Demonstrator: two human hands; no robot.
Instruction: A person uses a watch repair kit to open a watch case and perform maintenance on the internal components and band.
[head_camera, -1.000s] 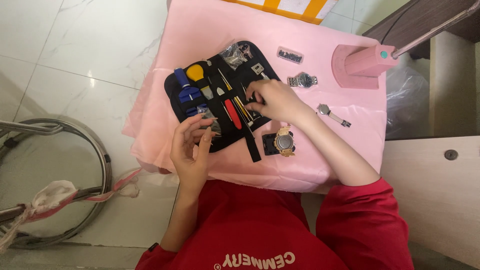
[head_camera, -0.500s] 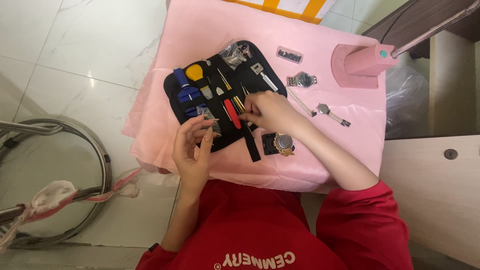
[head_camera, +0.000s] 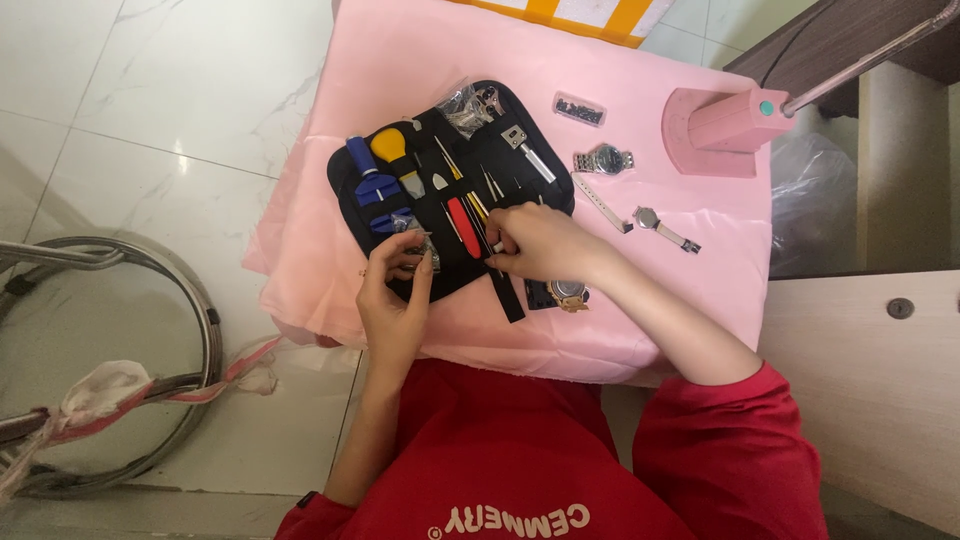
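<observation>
Black tool case (head_camera: 440, 195): lay unzipped flat on pink cloth (head_camera: 400, 60), tools reachable.
L hand (head_camera: 395, 300): curled on case's near edge, steadying it.
R hand (head_camera: 535, 245): fingers pinched together at case's right side; held item hidden.
Gold watch (head_camera: 568, 293): just right of case.

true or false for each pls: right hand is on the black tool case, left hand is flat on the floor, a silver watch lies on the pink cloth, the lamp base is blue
1. The right hand rests on the open black tool case: true.
2. The left hand lies flat on the floor: false; it is at the case's near edge, on the pink cloth, fingers by a small metal piece.
3. A silver watch lies on the pink cloth: true, right of the case.
4. The lamp base is blue: false; it is pink.
</observation>
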